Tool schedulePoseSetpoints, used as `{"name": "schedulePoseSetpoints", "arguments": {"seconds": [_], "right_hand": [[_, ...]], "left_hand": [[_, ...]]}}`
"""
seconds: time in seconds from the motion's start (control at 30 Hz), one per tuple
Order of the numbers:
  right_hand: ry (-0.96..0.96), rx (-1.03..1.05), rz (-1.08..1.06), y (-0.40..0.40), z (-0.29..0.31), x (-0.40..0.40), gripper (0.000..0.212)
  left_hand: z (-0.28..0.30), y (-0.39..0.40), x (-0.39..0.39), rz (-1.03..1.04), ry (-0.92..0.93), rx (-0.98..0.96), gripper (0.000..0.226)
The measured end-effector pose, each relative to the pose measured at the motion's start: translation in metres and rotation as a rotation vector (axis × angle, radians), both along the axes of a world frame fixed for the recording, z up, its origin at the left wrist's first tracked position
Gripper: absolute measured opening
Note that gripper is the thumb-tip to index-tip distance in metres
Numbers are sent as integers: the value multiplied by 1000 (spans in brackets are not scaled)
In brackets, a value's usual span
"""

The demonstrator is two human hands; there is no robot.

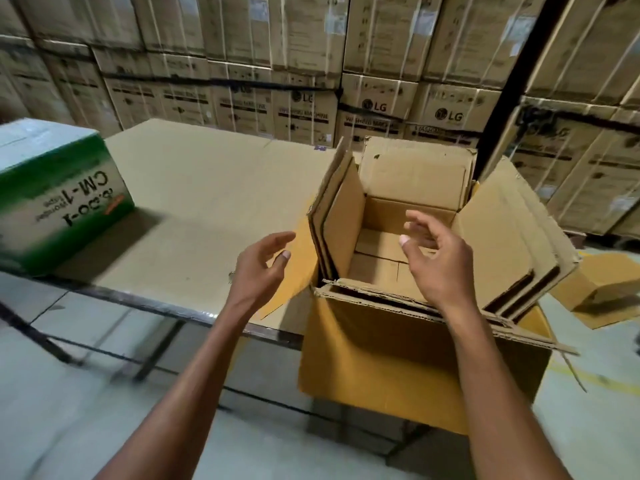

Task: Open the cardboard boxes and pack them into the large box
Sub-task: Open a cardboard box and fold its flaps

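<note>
Item 1. Green box (65,199): printed carton at the left edge of the table (207,188), upright, lettering reading upside down to me, lid seemingly closed. It stands well apart from both of my hands, and the left is the nearer of the two. I judge it the next candidate for opening, though I cannot be sure it belongs to the task.

Item 2. Left hand (259,268): fingers loosely spread, holding nothing, hovering over the table's near edge just beside the large box's left flap.

Item 3. Large box (381,358): yellow-brown, standing against the near right end of the table, top open, outer flaps splayed.

Item 4. Cardboard boxes (391,209): already opened and nested inside the large box, at least two or three layers by the stacked flap edges. Their flaps stand up on the left and far sides and lean outward on the right. The well runs straight down and its floor is bare.

Item 5. Right hand (436,258): fingers relaxed and apart, gripping nothing, held over the nest's near rim, above the open well.

Bearing for the next move: the nest lies directly below and ahead of the right hand; any fresh box lies leftward, on the left hand's side.
</note>
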State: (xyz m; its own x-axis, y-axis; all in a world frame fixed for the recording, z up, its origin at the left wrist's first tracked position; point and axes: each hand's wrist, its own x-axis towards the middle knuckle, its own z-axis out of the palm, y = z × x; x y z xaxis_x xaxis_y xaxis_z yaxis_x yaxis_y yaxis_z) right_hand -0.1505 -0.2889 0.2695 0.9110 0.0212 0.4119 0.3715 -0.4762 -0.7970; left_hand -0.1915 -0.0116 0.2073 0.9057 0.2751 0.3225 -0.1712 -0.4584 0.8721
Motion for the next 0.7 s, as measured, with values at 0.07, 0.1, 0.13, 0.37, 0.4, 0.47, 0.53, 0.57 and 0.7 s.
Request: {"name": "schedulePoseSetpoints", "arguments": {"seconds": [0.07,0.1,0.13,0.37,0.4,0.47,0.53,0.57,0.7], "right_hand": [[-8,62,50,32,-5,-17,39],[-14,87,83,49,-7,-25,36],[-16,110,119,69,-11,-33,33],[261,278,358,245,-78,-77,21],[306,267,384,270,-93,-81,21],[407,238,447,318,-117,-89,21],[465,215,507,361,-134,-91,22],[471,199,527,380,-140,-89,23],[518,156,577,440,-156,-83,28]], "left_hand": [[-16,24,-18,45,13,-72,34],[-23,36,-26,67,18,-113,34],[-29,50,-35,94,23,-150,34],[-74,169,-107,278,126,-313,30],[-80,187,-118,308,142,-316,30],[-90,225,-139,360,171,-330,30],[-93,260,-154,399,190,-345,30],[-95,277,-158,425,197,-359,29],[-97,325,-170,483,207,-398,26]]}}
